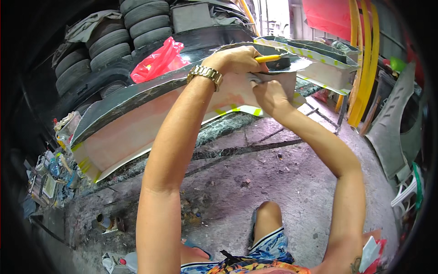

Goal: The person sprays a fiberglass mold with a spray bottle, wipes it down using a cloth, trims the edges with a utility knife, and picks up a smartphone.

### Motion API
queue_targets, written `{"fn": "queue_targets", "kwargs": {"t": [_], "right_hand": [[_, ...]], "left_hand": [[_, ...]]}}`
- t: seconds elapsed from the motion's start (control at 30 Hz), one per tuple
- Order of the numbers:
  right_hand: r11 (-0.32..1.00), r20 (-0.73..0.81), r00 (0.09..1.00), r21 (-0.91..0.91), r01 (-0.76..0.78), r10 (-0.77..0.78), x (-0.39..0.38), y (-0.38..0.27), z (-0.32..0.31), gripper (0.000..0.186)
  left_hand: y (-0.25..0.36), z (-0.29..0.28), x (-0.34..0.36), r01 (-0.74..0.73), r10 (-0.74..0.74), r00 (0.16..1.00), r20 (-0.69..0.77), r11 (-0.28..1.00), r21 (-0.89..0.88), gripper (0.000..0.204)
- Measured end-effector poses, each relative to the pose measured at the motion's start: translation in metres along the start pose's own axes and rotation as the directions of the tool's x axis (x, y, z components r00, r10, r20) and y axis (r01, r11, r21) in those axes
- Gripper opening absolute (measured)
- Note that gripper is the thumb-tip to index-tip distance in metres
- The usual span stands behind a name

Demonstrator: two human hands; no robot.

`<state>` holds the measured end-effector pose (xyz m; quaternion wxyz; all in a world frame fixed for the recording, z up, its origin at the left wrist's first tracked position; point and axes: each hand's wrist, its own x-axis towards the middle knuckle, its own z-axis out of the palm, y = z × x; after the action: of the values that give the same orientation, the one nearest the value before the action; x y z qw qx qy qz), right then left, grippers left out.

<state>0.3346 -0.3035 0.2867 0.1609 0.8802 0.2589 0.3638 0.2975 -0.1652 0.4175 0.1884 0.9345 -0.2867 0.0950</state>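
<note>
A long moulded panel [132, 123], pale pinkish-white on its near side with a dark upper lip, stretches across in front of me. Over its upper edge, near the right end, curls my left hand [239, 59], with a metal watch on the wrist. A slim yellow-handled tool [268, 59] sticks out rightward from its closed fingers; the tool's other end is hidden. Just below, my right hand [272, 97] is closed in a pinch against the panel's pale face. Something small and whitish shows at its fingertips, too covered to name. Yellow-green tape marks the panel's lower edge.
A red plastic bag [159, 61] lies behind the panel, with stacked tyres [148, 20] beyond. Another taped moulded piece [328, 73] sits at the right, near yellow strips [362, 68]. Dark metal stand legs [319, 109] reach the floor. Cans and bottles [54, 166] crowd the left.
</note>
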Motion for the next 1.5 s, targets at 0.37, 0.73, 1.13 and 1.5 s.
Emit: {"fn": "queue_targets", "kwargs": {"t": [0.37,0.73,1.13,1.5], "right_hand": [[0.784,-0.147,0.968,0.617,-0.071,0.204,0.069,-0.143,-0.033,0.017],[0.752,-0.112,0.965,0.65,-0.108,0.236,0.062,-0.168,-0.034,0.019],[0.446,-0.033,0.915,0.88,-0.165,0.403,0.047,-0.106,-0.023,0.029],[0.537,-0.431,0.902,0.76,0.366,-0.006,0.048,-0.308,-0.137,0.018]], "left_hand": [[0.008,-0.001,-0.003,0.089,-0.085,0.992,0.091,0.995,-0.041,0.032],[0.014,0.01,-0.006,0.039,-0.04,0.999,-0.024,0.999,-0.038,0.027],[0.036,0.063,-0.001,0.094,0.128,0.866,-0.484,0.908,0.408,0.015],[0.03,0.067,-0.006,0.054,0.155,0.874,-0.461,0.911,0.408,0.015]]}}
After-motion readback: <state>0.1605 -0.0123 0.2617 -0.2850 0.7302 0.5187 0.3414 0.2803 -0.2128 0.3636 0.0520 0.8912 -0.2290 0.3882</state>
